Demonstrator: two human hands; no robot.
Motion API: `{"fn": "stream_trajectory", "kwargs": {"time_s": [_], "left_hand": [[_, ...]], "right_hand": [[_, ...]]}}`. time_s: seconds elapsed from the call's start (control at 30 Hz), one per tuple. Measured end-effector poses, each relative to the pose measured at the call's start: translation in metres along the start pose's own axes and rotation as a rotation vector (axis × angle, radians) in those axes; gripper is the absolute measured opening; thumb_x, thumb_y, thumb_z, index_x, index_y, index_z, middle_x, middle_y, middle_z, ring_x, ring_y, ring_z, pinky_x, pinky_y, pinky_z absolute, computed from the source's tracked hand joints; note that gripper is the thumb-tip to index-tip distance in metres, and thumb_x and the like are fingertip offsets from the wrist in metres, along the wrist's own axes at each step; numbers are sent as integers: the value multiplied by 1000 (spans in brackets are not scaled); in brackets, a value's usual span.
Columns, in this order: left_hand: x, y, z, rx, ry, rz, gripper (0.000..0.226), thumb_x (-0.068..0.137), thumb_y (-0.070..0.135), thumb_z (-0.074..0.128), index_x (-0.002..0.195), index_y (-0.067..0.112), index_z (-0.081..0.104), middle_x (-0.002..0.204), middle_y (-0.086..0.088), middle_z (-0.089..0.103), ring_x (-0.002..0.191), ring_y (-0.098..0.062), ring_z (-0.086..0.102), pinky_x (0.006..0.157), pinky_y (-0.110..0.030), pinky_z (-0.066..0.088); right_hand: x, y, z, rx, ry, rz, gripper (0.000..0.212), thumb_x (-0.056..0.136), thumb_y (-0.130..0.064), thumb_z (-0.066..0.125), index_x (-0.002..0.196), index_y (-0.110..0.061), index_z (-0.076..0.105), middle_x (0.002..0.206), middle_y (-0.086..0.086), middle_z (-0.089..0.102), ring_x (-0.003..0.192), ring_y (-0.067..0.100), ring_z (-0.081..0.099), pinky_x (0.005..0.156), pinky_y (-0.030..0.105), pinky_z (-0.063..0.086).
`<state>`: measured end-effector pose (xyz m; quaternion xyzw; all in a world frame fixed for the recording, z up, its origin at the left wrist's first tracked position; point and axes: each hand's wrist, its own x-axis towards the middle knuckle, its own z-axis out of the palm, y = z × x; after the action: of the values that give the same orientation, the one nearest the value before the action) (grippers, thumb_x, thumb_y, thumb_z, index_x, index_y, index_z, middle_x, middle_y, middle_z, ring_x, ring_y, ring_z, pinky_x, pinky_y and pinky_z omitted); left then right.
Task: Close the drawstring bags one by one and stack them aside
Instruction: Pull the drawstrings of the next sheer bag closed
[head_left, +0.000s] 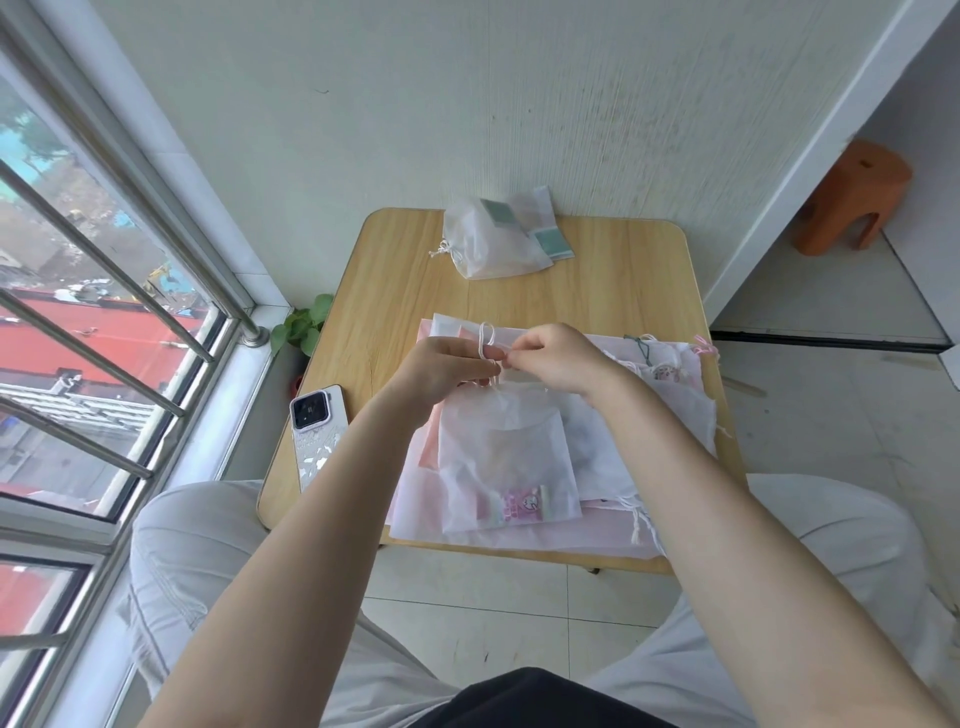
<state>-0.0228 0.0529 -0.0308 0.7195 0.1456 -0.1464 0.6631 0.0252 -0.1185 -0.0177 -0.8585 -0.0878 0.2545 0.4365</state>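
Sheer white bag (506, 457) mid-desk (623, 270), atop unclosed pile (670, 415). Left hand (447, 364) and right hand (558, 358) pinch its drawstring (487, 340), neck gathered. Beyond it, finished stack (493, 244) at far edge. Several left.

I see a small wooden table (613, 270) against a pale wall (467, 104), a barred window (93, 291) at left letting in daylight, tiled floor (498, 618) below, an orange stool (852, 197) at right.
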Motion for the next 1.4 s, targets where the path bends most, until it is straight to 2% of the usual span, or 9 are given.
{"fn": "stream_trajectory", "kwargs": {"time_s": [0.13, 0.27, 0.37, 0.5, 0.63, 0.83, 1.17, 1.3, 1.4], "left_hand": [[-4, 4, 6, 73, 73, 61, 17, 79, 1, 75, 86, 16, 77, 81, -2, 73, 71, -9, 66, 72, -16, 53], [-2, -3, 9, 166, 240, 228, 16, 77, 3, 78, 86, 16, 76, 85, 2, 76, 76, -4, 69, 74, -15, 53], [-2, -10, 12, 168, 329, 283, 16, 78, 4, 75, 84, 19, 76, 84, 5, 75, 79, -6, 69, 75, -18, 54], [-6, -12, 19, 28, 291, 227, 17, 81, 0, 73, 84, 17, 75, 78, 6, 74, 73, -2, 68, 68, -12, 50], [-9, -10, 18, -125, 256, 168, 14, 82, -1, 73, 87, 12, 75, 81, 1, 75, 74, -5, 70, 70, -14, 51], [-8, -11, 16, -75, 229, 102, 3, 84, 14, 75, 84, 12, 77, 77, 4, 73, 69, -5, 63, 67, -19, 48], [-7, -10, 16, -155, 204, 96, 8, 84, 16, 76, 89, 11, 78, 78, 2, 74, 72, -7, 66, 72, -24, 51], [-6, -11, 15, -140, 204, 94, 9, 84, 16, 76, 91, 11, 78, 78, 2, 74, 70, -7, 64, 69, -24, 48], [-6, -12, 15, -132, 209, 85, 11, 83, 18, 76, 92, 11, 78, 78, 2, 73, 68, -8, 63, 69, -25, 47]], "right_hand": [[5, 9, 7, 353, -138, 28, 18, 91, 1, 57, 87, -11, 70, 79, 0, 69, 72, 6, 63, 64, 11, 46], [11, 16, 11, 581, -209, 129, 8, 89, -2, 65, 86, -7, 71, 75, 4, 71, 70, 16, 66, 70, 25, 53], [12, 18, 11, 629, -302, 161, 11, 87, -9, 68, 97, -4, 72, 97, 9, 71, 87, 21, 67, 89, 33, 51], [13, 21, 12, 761, -405, 194, 21, 95, -6, 55, 111, -12, 67, 100, 1, 72, 91, 16, 69, 85, 27, 53], [18, 26, 11, 704, -366, 230, 38, 89, -9, 65, 126, -1, 61, 120, 18, 64, 106, 27, 61, 100, 38, 45], [19, 21, 4, 607, -235, 242, 21, 89, -17, 57, 106, -6, 64, 92, 10, 61, 73, 17, 57, 66, 26, 45], [19, 31, -6, 544, -288, 148, 31, 89, -15, 66, 118, -4, 60, 93, 8, 66, 76, 16, 61, 70, 27, 45], [18, 28, -8, 541, -209, 110, 7, 92, -12, 64, 98, -8, 63, 85, 6, 66, 70, 14, 60, 64, 22, 49], [14, 23, -10, 517, -212, 112, 14, 97, -20, 57, 87, -11, 62, 78, 3, 63, 69, 13, 59, 63, 21, 47]]}}
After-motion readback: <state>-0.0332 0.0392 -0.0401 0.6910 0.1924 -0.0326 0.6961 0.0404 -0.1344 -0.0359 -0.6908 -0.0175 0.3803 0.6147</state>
